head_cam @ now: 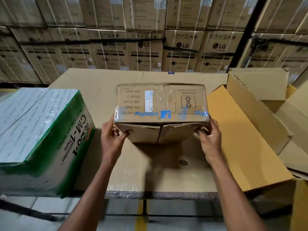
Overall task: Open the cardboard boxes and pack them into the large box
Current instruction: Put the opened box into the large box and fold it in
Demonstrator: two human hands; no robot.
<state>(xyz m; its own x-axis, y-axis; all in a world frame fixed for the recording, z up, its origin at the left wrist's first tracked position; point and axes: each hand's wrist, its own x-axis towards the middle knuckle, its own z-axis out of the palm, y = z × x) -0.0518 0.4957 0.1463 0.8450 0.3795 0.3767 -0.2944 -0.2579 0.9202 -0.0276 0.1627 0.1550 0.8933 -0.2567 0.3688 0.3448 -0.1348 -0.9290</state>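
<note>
1. Both forearms reach forward from the bottom of the head view. The left hand (pixel 112 137) grips the near left corner of the small cardboard box (pixel 160 104), fingers curled under its edge; the right hand (pixel 210 137) grips the near right corner in the same way.
2. This box lies between the 2 hands, on the flat cardboard surface (pixel 103 90), with its long axis left to right. It seems tilted, the near side lifted. Blue printed tape crosses its top.
3. An open large box (pixel 260 104) stands just beside it on the right, so the right hand is nearer to it.
4. I count 1 small box, 1 open large box and 1 green-and-white carton (pixel 41 130) at the left.
</note>
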